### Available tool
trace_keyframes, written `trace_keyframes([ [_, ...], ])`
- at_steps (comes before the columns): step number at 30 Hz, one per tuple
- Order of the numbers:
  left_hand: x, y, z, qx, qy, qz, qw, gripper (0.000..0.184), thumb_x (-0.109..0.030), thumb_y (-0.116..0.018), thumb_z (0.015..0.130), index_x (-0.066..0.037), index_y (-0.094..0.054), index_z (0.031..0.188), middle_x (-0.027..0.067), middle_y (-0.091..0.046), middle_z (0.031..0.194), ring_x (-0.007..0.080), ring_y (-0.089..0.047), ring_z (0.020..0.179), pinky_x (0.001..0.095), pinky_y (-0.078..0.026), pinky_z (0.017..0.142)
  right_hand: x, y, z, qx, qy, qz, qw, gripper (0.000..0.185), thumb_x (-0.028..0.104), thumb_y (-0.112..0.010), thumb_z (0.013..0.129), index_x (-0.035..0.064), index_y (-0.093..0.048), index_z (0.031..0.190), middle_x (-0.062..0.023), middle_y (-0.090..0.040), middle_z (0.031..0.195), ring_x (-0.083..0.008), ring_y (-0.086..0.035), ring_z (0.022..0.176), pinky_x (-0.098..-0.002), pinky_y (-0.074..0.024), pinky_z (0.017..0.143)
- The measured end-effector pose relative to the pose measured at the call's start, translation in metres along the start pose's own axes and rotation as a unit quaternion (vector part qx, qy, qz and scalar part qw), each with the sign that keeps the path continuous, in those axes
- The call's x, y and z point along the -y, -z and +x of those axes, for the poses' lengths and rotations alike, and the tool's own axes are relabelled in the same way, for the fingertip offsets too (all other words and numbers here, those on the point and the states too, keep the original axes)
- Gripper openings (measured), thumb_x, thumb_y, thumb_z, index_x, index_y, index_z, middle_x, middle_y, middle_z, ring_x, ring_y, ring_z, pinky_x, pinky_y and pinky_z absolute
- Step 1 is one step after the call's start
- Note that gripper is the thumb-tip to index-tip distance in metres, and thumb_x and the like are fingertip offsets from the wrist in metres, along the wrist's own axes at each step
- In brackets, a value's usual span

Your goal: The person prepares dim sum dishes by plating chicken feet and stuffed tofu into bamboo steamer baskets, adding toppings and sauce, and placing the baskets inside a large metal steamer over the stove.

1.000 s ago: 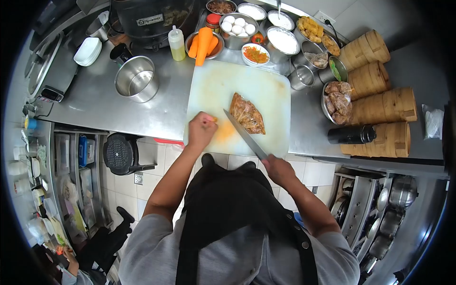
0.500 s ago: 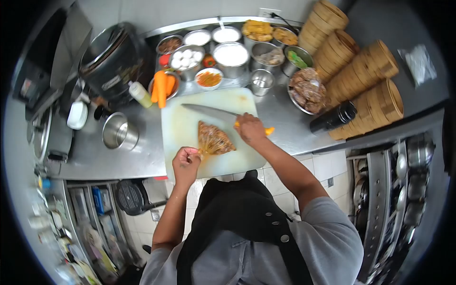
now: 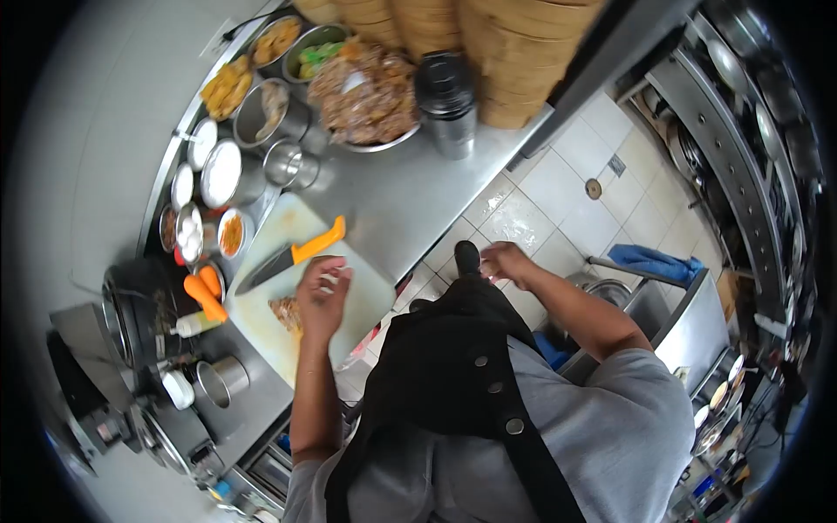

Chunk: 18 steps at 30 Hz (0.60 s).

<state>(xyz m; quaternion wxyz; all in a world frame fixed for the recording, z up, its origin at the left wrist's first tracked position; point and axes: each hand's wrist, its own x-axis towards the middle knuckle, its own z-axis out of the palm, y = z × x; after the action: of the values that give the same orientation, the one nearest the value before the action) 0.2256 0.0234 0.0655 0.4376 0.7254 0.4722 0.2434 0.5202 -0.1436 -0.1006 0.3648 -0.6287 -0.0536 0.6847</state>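
Observation:
My left hand [image 3: 323, 296] hovers over the right part of the white cutting board [image 3: 357, 292], fingers curled and apart, holding nothing I can see. Partly hidden behind it lies the bagged brown meat [image 3: 284, 312]. The knife, with its yellow handle [image 3: 319, 240], rests on the board just beyond that hand. My right hand [image 3: 507, 264] is off the counter, above the tiled floor, with its fingers loosely bent and nothing visible in them.
A bowl of wrapped meat [image 3: 366, 96], a black-lidded bottle [image 3: 446, 100] and bamboo steamers [image 3: 514, 52] stand along the counter. Left of the board are carrots [image 3: 205, 292] and a steel pot [image 3: 222, 382]. At right, a steel cart [image 3: 689, 322] holds a blue cloth [image 3: 649, 261].
The view has swung right. My right hand has let go of the knife and moved off the counter. My left hand has released the bag and lifted above the board.

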Motion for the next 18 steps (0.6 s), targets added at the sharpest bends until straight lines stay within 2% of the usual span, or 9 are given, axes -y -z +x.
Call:
trace_keyframes([
  [4, -0.017, 0.014, 0.046, -0.007, -0.022, 0.021, 1.000, 0.016, -0.005, -0.069, 0.083, -0.007, -0.066, 0.099, -0.0010, -0.063, 0.096, 0.0069, -0.057, 0.081, 0.0203, -0.041, 0.063, -0.063, 0.086, 0.085, -0.136, -0.063, 0.097, 0.984, 0.023, 0.017, -0.052, 0.093, -0.0050, -0.057, 0.100, -0.0182, -0.064, 0.087, -0.0262, -0.065, 0.069, -0.0373, -0.0555, 0.060],
  [7, -0.044, 0.023, 0.086, -0.025, -0.069, 0.037, 0.997, 0.015, -0.006, -0.069, 0.083, -0.006, -0.066, 0.097, -0.0017, -0.062, 0.094, 0.0072, -0.057, 0.082, 0.0214, -0.042, 0.063, -0.035, 0.089, 0.152, 0.044, 0.010, 0.367, 0.929, 0.047, 0.036, -0.038, 0.102, -0.0073, -0.042, 0.122, -0.0264, -0.062, 0.098, -0.0341, -0.065, 0.086, -0.0441, -0.0548, 0.080],
  [9, -0.069, 0.025, 0.117, -0.040, -0.102, 0.066, 0.992, 0.015, -0.007, -0.070, 0.082, -0.006, -0.066, 0.097, -0.0011, -0.062, 0.095, 0.0074, -0.057, 0.082, 0.0214, -0.042, 0.063, -0.002, 0.069, 0.175, -0.070, 0.002, 0.356, 0.932, 0.071, 0.047, -0.041, 0.100, -0.0023, -0.014, 0.144, -0.0376, -0.028, 0.143, -0.0464, -0.056, 0.106, -0.0521, -0.0513, 0.086],
  [10, -0.081, 0.026, 0.134, -0.038, -0.116, 0.082, 0.989, 0.016, -0.007, -0.071, 0.082, -0.006, -0.066, 0.097, -0.0008, -0.062, 0.095, 0.0076, -0.057, 0.082, 0.0214, -0.042, 0.064, -0.001, 0.071, 0.188, -0.052, 0.002, 0.304, 0.951, 0.078, 0.049, -0.045, 0.097, 0.0008, -0.011, 0.148, -0.0345, -0.012, 0.151, -0.0469, -0.051, 0.114, -0.0558, -0.0489, 0.088],
  [11, -0.099, 0.027, 0.151, -0.044, -0.146, 0.072, 0.986, 0.017, -0.007, -0.071, 0.081, -0.006, -0.066, 0.097, -0.0001, -0.061, 0.095, 0.0078, -0.056, 0.082, 0.0212, -0.042, 0.065, 0.006, 0.068, 0.185, -0.075, 0.008, 0.204, 0.976, 0.075, 0.047, -0.046, 0.097, 0.0036, -0.015, 0.149, -0.0290, -0.017, 0.153, -0.0452, -0.051, 0.116, -0.0568, -0.0481, 0.088],
  [13, -0.123, 0.032, 0.188, -0.060, -0.181, 0.057, 0.980, 0.018, -0.007, -0.071, 0.081, -0.005, -0.066, 0.098, 0.0010, -0.061, 0.096, 0.0088, -0.057, 0.082, 0.0214, -0.042, 0.065, 0.000, 0.073, 0.177, -0.109, 0.062, -0.030, 0.992, 0.072, 0.043, -0.055, 0.092, 0.0046, -0.026, 0.146, -0.0228, -0.050, 0.133, -0.0362, -0.059, 0.108, -0.0489, -0.0514, 0.081],
  [14, -0.134, 0.033, 0.207, -0.067, -0.195, 0.045, 0.978, 0.019, -0.007, -0.071, 0.081, -0.005, -0.066, 0.099, 0.0015, -0.061, 0.096, 0.0094, -0.057, 0.082, 0.0216, -0.043, 0.065, -0.025, 0.099, 0.209, -0.090, 0.086, -0.214, 0.969, 0.071, 0.042, -0.060, 0.089, 0.0025, -0.034, 0.142, -0.0214, -0.062, 0.118, -0.0327, -0.061, 0.105, -0.0439, -0.0512, 0.085],
  [15, -0.145, 0.031, 0.226, -0.074, -0.216, 0.064, 0.972, 0.020, -0.007, -0.072, 0.081, -0.005, -0.066, 0.100, 0.0021, -0.061, 0.097, 0.0101, -0.057, 0.082, 0.0220, -0.043, 0.066, -0.039, 0.112, 0.194, -0.140, 0.203, -0.385, 0.889, 0.067, 0.044, -0.060, 0.088, -0.0016, -0.045, 0.135, -0.0221, -0.064, 0.115, -0.0325, -0.060, 0.110, -0.0396, -0.0484, 0.093],
  [18, -0.172, 0.017, 0.287, -0.083, -0.276, 0.083, 0.954, 0.027, -0.008, -0.072, 0.080, -0.005, -0.064, 0.106, 0.0051, -0.059, 0.104, 0.0132, -0.057, 0.082, 0.0246, -0.045, 0.069, -0.080, 0.167, 0.142, -0.174, 0.212, -0.472, 0.838, 0.060, 0.046, -0.056, 0.088, -0.0063, -0.061, 0.116, -0.0277, -0.062, 0.117, -0.0393, -0.056, 0.116, -0.0420, -0.0433, 0.100],
])
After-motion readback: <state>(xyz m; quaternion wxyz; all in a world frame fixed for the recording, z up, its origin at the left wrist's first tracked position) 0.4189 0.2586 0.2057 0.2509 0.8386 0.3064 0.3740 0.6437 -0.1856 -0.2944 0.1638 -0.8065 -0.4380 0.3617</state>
